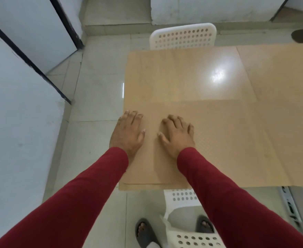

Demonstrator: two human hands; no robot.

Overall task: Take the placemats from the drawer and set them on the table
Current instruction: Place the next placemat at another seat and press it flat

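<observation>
Nearest to us stands a white chair (186, 199), tucked under the near edge of the bench (182, 72), with our sandalled feet on the tiled floor (93, 97) either side of it.

Just past that edge lies a tan mat (227, 149), flat along the near half of the bench and reaching off to the right. At its near left corner we see a thin second edge peeping out, so there may be two layers there; we cannot tell for sure.

Our left hand (127, 131) rests palm down at the left edge of the mat, fingers (132, 116) spread and released, gripping nothing. Our right hand (177, 133) lies just beside it, also flat on the mat, fingers slightly curled but loose. Neither hand grasps anything; both press on the mat.

We judge this to be the laying step: the mat is on the bench and we are smoothing or squaring it to the corner.

Farther on, the bare glossy bench top shows a bright glare, and a second mat (279, 68) seems to cover the far right part. Beyond stands another chair (182, 36).

The drawer is out of view. Next, we judge, the hands should lift off without dragging the mat, and any mat left underneath would need peeling away and placing on the bare far-left area.
</observation>
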